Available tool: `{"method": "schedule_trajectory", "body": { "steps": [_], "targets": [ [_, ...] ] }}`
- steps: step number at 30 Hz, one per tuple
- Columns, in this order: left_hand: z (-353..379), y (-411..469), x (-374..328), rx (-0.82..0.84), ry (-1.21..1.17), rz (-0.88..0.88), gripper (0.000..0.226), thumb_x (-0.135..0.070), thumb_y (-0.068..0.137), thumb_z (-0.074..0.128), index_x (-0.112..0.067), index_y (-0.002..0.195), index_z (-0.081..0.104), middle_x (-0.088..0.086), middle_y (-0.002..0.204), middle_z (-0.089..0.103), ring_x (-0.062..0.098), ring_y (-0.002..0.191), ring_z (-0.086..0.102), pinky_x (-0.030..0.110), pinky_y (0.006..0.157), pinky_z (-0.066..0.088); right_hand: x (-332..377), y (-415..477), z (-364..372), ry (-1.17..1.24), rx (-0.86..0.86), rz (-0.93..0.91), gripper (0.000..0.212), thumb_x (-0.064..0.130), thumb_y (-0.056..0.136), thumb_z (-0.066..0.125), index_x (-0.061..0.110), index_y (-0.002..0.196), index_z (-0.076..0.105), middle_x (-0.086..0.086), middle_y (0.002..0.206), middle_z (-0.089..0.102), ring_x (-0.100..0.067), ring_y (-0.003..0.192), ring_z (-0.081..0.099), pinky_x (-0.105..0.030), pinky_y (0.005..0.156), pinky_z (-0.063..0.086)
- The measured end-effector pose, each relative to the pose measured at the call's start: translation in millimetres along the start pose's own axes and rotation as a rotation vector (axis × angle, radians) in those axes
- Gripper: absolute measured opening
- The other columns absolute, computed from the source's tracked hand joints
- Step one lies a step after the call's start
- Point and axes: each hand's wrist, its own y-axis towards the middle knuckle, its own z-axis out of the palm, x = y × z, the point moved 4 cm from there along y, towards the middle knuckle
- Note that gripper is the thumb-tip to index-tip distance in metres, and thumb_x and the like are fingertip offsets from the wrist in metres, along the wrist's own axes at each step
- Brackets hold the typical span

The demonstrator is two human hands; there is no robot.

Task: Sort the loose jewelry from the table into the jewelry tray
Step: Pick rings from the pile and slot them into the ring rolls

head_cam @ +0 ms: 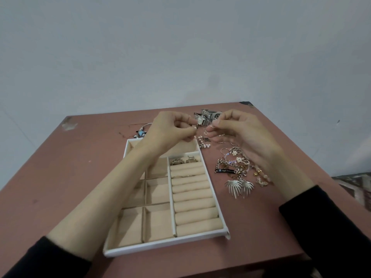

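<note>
The left hand [172, 127] pinched a small pearl piece [195, 127] above the far end of the jewelry tray [158, 248]; the right hand [239, 127] pinched a thin ring [212, 127] just beside it. Loose jewelry [234, 169] lay on the table [60, 177] right of the tray

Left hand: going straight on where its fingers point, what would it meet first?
Likely the right hand, just across a small gap from the left hand. A small watch shows between them, but seems to lie lower; depth unclear.
</note>
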Motion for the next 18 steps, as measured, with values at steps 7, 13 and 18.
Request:
{"method": "schedule_trajectory", "body": {
  "steps": [7, 13, 18],
  "targets": [
    [-28.1, -42.9, 8.5, -0.010, 0.084, 0.045, 0.015, -0.009, 0.080, 0.070, -0.021, 0.088, 0.074, -0.011, 0.060, 0.064, -0.001, 0.055, 0.052, 0.006, 0.051, 0.038, 9.9, -21.1, 25.9, -0.478, 0.379, -0.035, 0.011, 0.011, 0.072, 0.075, 0.011, 0.073, 0.064, -0.005, 0.068, 0.061, -0.009, 0.061, 0.054, -0.012, 0.053, 0.040],
    [-32.3, -54.4, 4.8, 0.036, 0.041, 0.088, 0.016, -0.011, 0.077, 0.072, -0.026, 0.080, 0.074, 0.001, 0.067, 0.065, -0.002, 0.052, 0.048, 0.008, 0.054, 0.038, 3.0, -24.5, 34.2, -0.630, 0.532, 0.022, 0.010, 0.009, 0.073, 0.076, 0.008, 0.073, 0.067, -0.002, 0.063, 0.062, -0.008, 0.059, 0.048, -0.017, 0.056, 0.038],
    [-27.5, -57.2, 4.1, 0.108, 0.069, 0.113, 0.013, -0.012, 0.077, 0.072, -0.024, 0.081, 0.075, 0.020, 0.082, 0.066, 0.005, 0.058, 0.048, 0.014, 0.057, 0.038, 0.5, -26.2, 35.8, -0.676, 0.574, 0.031, 0.012, 0.008, 0.072, 0.077, 0.010, 0.070, 0.066, 0.009, 0.052, 0.050, -0.003, 0.049, 0.039, -0.012, 0.049, 0.031]
  ]
}}
